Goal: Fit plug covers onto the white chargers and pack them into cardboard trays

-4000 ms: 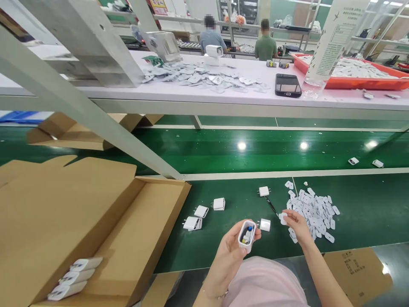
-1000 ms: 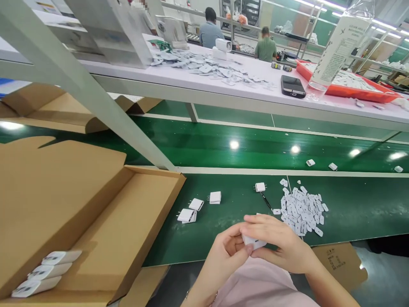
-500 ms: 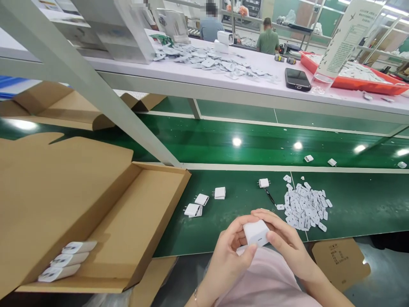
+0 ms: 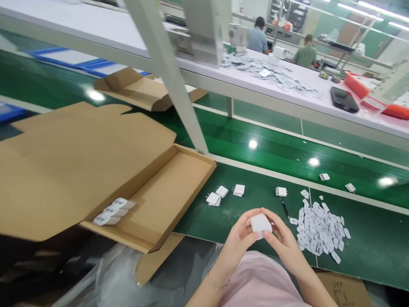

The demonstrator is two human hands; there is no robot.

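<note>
A white charger body point(image 4: 260, 224) sits between both my hands just above the near edge of the green bench. My left hand point(image 4: 239, 236) grips it from the left with fingers curled round it. My right hand point(image 4: 283, 243) pinches it from the right. A heap of small white cover plates point(image 4: 321, 232) lies on the mat to the right of my hands. Beyond my hands lie loose white chargers point(image 4: 239, 190) and a single charger point(image 4: 281, 191) with a dark pen-like tool point(image 4: 284, 207) beside it.
An open cardboard box point(image 4: 153, 200) at the left holds three finished chargers point(image 4: 113, 211). A slanted grey frame post point(image 4: 169, 76) crosses the view. A green conveyor point(image 4: 287, 149) carries two small parts. The pale shelf point(image 4: 281, 91) holds white parts, a phone point(image 4: 344, 99), a red tray. Two people sit beyond.
Four seconds ago my left hand held the open charger shell while my right picked a plate from the heap. Both hands now hold the closed charger. My view has swung left.
</note>
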